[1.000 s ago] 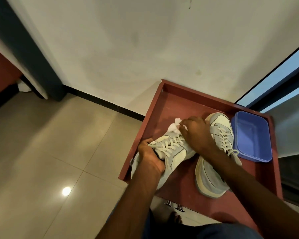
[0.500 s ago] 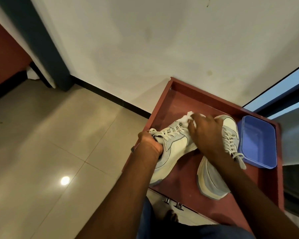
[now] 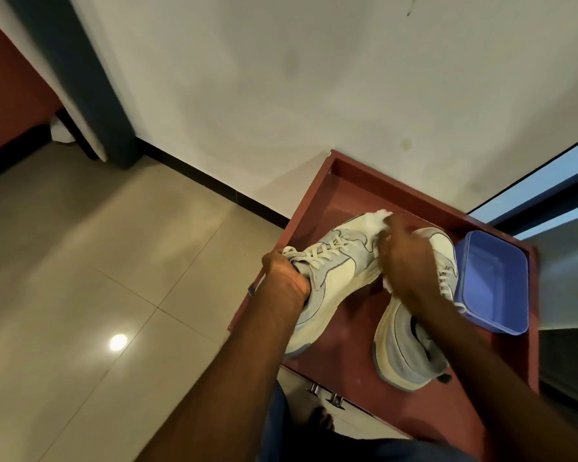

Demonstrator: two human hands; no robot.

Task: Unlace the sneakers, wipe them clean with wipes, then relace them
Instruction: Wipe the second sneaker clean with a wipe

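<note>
Bare red tabletop [image 3: 347, 331] lies between the two sneakers; blue tub [image 3: 494, 281] crowds the right.

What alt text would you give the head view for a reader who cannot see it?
A person's right hand rubs a white wipe over the toe of a laced pale sneaker, which the left hand grips at the collar. It is held over a red-brown tray, where a second sneaker lies beside a blue plastic tub.

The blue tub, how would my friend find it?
Look at the red tray by the wall. The blue tub sits at its right edge, beside the sneaker lying there. It is the only blue plastic thing, and nothing shows inside it.
</note>
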